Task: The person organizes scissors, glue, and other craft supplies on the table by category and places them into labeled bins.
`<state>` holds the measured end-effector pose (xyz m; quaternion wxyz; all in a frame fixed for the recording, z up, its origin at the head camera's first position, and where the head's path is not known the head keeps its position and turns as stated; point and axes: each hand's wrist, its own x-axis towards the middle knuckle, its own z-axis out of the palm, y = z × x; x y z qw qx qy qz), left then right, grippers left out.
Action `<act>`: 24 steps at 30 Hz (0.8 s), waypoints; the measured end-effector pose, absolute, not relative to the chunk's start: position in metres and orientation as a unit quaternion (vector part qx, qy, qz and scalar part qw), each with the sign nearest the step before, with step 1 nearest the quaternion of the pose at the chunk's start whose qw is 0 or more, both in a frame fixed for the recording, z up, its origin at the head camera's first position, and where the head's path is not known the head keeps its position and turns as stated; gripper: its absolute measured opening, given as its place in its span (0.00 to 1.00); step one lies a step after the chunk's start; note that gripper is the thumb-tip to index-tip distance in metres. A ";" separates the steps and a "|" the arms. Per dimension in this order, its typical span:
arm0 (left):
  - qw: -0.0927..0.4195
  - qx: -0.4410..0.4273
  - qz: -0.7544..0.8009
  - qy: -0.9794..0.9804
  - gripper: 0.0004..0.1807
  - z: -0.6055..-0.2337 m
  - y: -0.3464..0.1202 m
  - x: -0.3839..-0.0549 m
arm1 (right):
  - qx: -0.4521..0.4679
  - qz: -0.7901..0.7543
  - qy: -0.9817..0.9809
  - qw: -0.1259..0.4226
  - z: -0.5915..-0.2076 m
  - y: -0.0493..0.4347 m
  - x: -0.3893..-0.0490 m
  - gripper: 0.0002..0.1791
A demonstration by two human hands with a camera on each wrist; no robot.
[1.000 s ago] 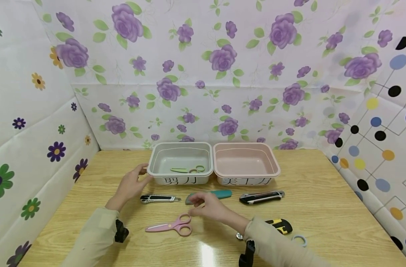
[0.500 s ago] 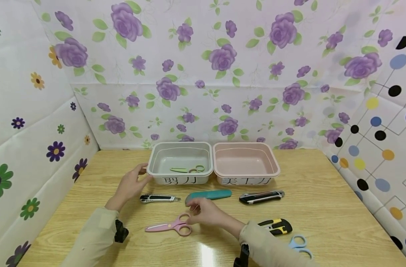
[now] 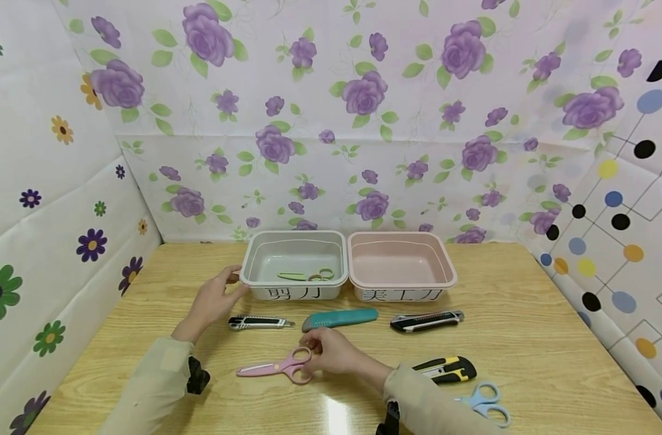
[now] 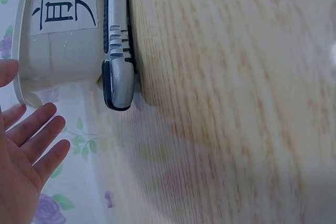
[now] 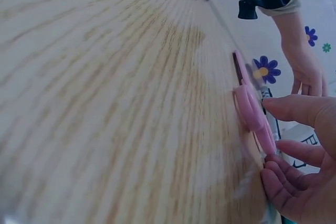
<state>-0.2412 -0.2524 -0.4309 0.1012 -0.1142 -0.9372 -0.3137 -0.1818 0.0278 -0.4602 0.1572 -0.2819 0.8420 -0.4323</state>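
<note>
Pink scissors [image 3: 276, 367] lie flat on the table, blades toward the left. My right hand [image 3: 333, 353] is at their handle loops, thumb and index finger spread on either side in the right wrist view, with the pink scissors [image 5: 251, 106] still on the tabletop. My left hand [image 3: 213, 302] touches the left front corner of the grey bin [image 3: 303, 293], fingers loosely extended; in the left wrist view the thumb is right at the rim. Green scissors [image 3: 306, 276] lie inside that bin. A silver-and-black utility knife [image 3: 260, 323] lies just in front of it.
A pink bin [image 3: 401, 286] adjoins the grey one on the right. In front lie a teal cutter [image 3: 341, 318] and a black-and-silver utility knife [image 3: 427, 321]. Near my right forearm are a yellow-and-black utility knife [image 3: 450, 369] and blue scissors [image 3: 485, 403]. Patterned cloth walls enclose the table.
My right hand has moved down and slightly left, from over the teal cutter to the pink scissors' handles. More of the blue scissors shows now. My left hand has stayed at the grey bin.
</note>
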 end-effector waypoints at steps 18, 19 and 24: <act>0.106 -0.117 -0.314 -0.936 0.29 -0.430 -0.252 -0.240 | -0.294 -0.357 0.881 0.096 -0.464 0.021 -0.181 0.17; 0.106 -0.117 -0.315 -0.936 0.29 -0.430 -0.252 -0.240 | -0.293 -0.360 0.881 0.096 -0.464 0.021 -0.181 0.17; 0.101 -0.115 -0.316 -0.936 0.29 -0.430 -0.251 -0.239 | -0.287 -0.395 0.865 0.112 -0.464 0.023 -0.182 0.17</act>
